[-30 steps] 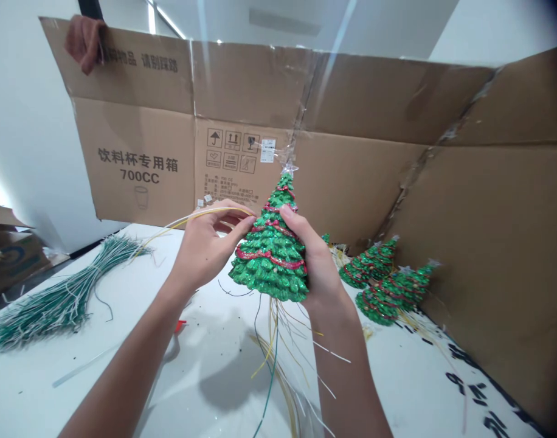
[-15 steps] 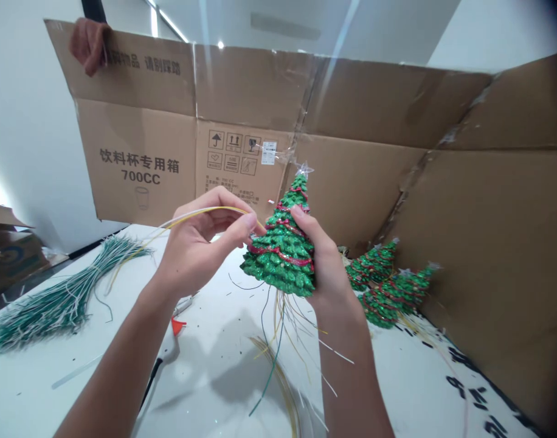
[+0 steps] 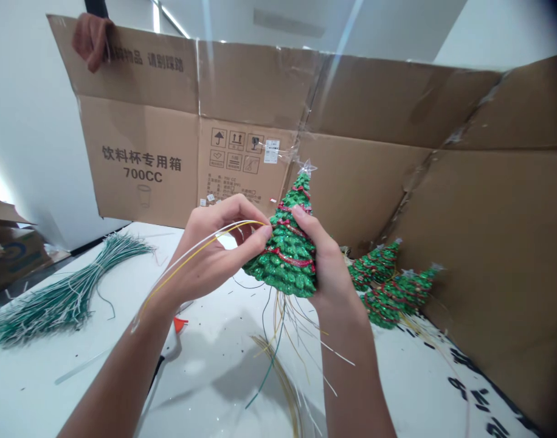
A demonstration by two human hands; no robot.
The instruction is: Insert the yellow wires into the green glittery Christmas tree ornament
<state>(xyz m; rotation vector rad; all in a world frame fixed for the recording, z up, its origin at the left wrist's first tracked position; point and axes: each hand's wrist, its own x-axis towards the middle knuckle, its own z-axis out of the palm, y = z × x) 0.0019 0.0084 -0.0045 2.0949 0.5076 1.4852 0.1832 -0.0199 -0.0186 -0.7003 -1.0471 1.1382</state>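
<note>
Two bare hands meet above the white table [image 3: 214, 389], both busy with one small glittery green Christmas tree [image 3: 290, 255] trimmed with red garlands and topped by a clear star. The right hand [image 3: 326, 261] is wrapped around the tree's right side, thumb pressed across the front tiers, holding it upright in the air in front of the cardboard screen [image 3: 351, 140]. The left hand [image 3: 214, 252] is closed in a pinch on thin wires [image 3: 187, 258] — a yellow one and a white one — with its fingertips right against the tree's left edge; the wires arc back from the pinch and down along the left forearm. More loose wire ends, yellow, white and green, hang out of the tree's base and trail toward the table. Just under the left wrist a white tool with an orange tip [image 3: 177, 328] lies on the table, partly hidden by the arm. Well to the left rests a thick bundle of green and white wires [image 3: 69, 295]. To the right of the held tree, near the foot of the cardboard, two more trees of the same kind [image 3: 388, 283] lie tilted against each other. The cardboard — flattened boxes printed with "700CC" and shipping symbols — stands along the far and right edges of the table. At its top left corner another person's hand [image 3: 90, 38] grips the rim.
</note>
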